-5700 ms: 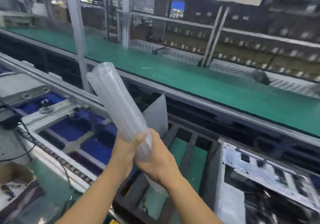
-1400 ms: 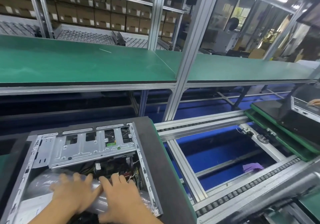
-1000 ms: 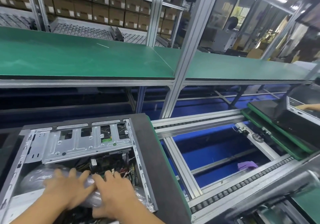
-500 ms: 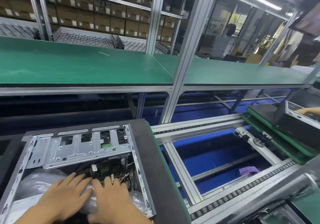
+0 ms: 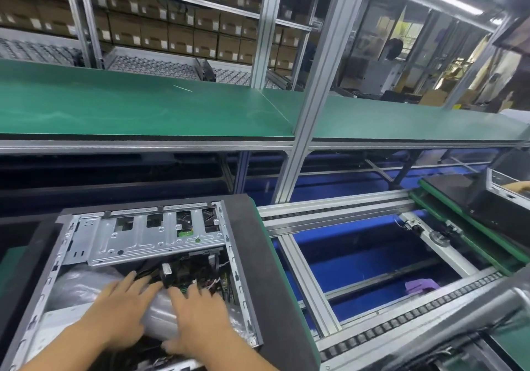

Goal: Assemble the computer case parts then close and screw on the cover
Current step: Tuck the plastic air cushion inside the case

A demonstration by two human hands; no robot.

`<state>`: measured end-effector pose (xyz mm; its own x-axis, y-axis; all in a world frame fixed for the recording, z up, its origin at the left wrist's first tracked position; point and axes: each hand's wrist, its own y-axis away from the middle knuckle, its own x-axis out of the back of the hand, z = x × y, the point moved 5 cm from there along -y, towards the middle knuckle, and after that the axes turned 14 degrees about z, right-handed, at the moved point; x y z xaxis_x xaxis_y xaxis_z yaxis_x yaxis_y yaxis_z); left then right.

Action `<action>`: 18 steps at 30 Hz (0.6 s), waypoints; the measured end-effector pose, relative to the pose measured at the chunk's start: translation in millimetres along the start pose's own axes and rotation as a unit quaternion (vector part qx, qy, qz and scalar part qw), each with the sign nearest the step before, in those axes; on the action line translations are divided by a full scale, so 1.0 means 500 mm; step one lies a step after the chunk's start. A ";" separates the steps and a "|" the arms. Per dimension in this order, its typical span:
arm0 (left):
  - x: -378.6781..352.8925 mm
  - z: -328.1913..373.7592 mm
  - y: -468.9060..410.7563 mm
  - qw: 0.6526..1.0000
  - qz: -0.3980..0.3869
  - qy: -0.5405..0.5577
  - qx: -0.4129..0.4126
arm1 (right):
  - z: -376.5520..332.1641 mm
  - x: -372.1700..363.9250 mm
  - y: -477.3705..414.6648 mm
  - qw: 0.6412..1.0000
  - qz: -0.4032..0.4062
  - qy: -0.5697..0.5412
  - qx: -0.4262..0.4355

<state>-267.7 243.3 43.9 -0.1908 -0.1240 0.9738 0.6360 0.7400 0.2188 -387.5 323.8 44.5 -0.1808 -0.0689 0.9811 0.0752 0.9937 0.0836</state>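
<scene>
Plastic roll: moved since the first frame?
Yes. Then held upright in the air; now the plastic roll lies inside the open case, below the drive bracket, with left hand and right hand pressing on it.

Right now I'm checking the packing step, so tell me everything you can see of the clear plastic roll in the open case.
The clear plastic roll looks like soft, glossy, crinkled film, translucent with whitish highlights. It lies on its side in the open computer case, nearer than the metal drive bracket. The left hand and right hand press on it with fingers spread flat, hiding much of it; its left end bulges clear of them.
</scene>
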 end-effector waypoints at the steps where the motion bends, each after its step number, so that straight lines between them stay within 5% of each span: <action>1: 0.010 -0.002 0.002 0.999 0.037 0.016 0.009 | 0.002 0.006 0.003 1.000 0.019 0.003 0.000; 6: 0.043 -0.019 0.020 0.973 0.206 0.089 0.056 | -0.005 0.043 -0.001 0.995 0.097 -0.007 0.021; 12: -0.011 -0.007 0.030 0.989 0.122 -0.032 0.079 | 0.001 -0.017 0.005 0.999 0.028 -0.034 0.012; 18: -0.016 0.003 0.025 0.982 0.129 -0.054 0.123 | 0.005 -0.005 0.006 0.995 0.096 -0.018 0.010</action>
<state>-259.4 254.5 38.9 -0.1339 0.1512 0.9794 0.4758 0.8767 -0.0703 -389.2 327.2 41.8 -0.1993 0.1247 0.9720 0.0915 0.9899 -0.1082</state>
